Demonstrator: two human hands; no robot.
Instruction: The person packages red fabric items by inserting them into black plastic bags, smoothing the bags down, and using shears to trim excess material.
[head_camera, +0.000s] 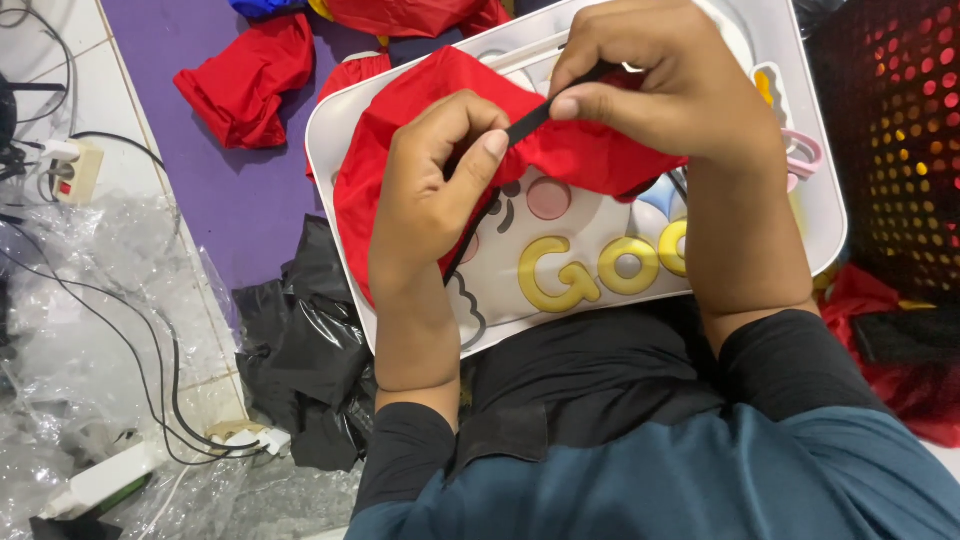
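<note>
A red cloth pouch (590, 150) lies on a white lap tray (825, 215) printed with a cartoon and yellow letters. My left hand (435, 185) pinches a black drawstring (527, 122) at the pouch's edge between thumb and forefinger. My right hand (665, 85) grips the same black drawstring a little farther up, with its fingers curled over the red cloth. The string runs taut between both hands, and another stretch of it trails down below my left hand.
More red cloth pieces (245, 80) lie on a purple mat (215, 190) at the back left. A crumpled black plastic bag (305, 350) sits left of my lap. Clear plastic wrap (90, 330), cables and a power strip (75, 170) cover the tiled floor. A dark perforated basket (900, 130) stands right.
</note>
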